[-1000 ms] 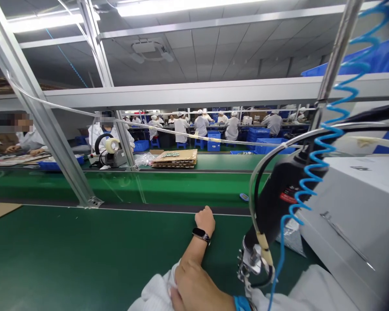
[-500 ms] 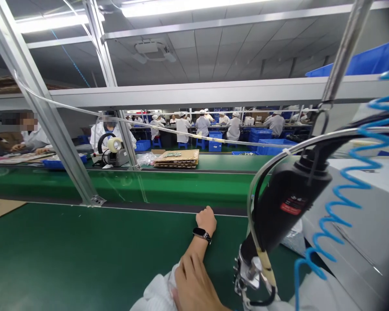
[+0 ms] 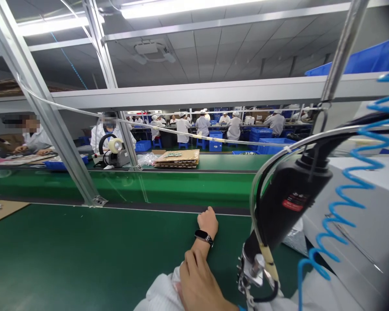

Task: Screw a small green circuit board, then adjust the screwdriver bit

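Observation:
My left hand [image 3: 208, 221] is closed in a loose fist above the green work surface [image 3: 94, 255], with nothing visible in it. A black smart band [image 3: 203, 236] with a metal link strap circles its wrist. Across the left forearm lies my right hand [image 3: 199, 276], fingers curled over it at the edge of the white sleeve [image 3: 162, 291]. Its thumb is mostly hidden beside the bunched sleeve. Just right of both hands hangs a black powered screwdriver [image 3: 283, 203], tilted, with a metal head [image 3: 254, 270] at its lower end. Neither hand touches it.
A coiled blue air hose [image 3: 346, 207] hangs at the right. Beyond the surface runs a green conveyor [image 3: 181, 185] with stacked cardboard [image 3: 178, 160] and a tape dispenser [image 3: 116, 151] past it. A metal post [image 3: 61, 125] stands left. Several co-workers in white sit farther back.
The view has shifted very slightly. My right hand has moved a little up and right along the left forearm, fingers still curled over it. The screwdriver hangs nearly as before.

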### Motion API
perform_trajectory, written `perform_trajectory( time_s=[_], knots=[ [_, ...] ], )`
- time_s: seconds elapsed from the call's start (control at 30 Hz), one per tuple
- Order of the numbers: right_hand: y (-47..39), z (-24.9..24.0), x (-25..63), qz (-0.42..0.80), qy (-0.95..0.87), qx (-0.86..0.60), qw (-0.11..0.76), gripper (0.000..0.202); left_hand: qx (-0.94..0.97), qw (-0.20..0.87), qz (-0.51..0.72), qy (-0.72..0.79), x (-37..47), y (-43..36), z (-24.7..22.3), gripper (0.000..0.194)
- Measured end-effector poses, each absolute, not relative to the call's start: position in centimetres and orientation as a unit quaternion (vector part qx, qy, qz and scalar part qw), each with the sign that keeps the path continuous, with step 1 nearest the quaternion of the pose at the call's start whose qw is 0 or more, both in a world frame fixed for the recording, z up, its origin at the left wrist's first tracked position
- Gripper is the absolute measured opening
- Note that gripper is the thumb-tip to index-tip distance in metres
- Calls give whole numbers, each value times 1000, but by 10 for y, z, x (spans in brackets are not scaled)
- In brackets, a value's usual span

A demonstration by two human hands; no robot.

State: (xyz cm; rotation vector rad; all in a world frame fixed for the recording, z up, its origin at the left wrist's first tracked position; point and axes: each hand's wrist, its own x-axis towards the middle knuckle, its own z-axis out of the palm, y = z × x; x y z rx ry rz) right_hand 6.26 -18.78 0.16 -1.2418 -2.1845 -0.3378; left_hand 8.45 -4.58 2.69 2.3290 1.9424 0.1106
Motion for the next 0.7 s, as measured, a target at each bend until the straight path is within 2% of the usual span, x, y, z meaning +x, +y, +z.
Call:
perform_trajectory(
  time_s=[0.2, 0.33, 0.53, 0.7],
  knots=[
    [-184, 2, 61, -107, -846, -459, 249, 27, 768, 48, 30, 638, 84, -45, 25, 33],
    [-184, 5, 65, -46, -879, -426, 207, 26, 771, 50, 30, 634, 82, -44, 23, 36],
    [-186, 13, 65, -139, -830, -469, 267, 34, 773, 43, 42, 631, 82, -41, 17, 36],
    [-187, 16, 65, -184, -811, -443, 334, 40, 773, 46, 43, 631, 84, -40, 16, 34]
  ],
)
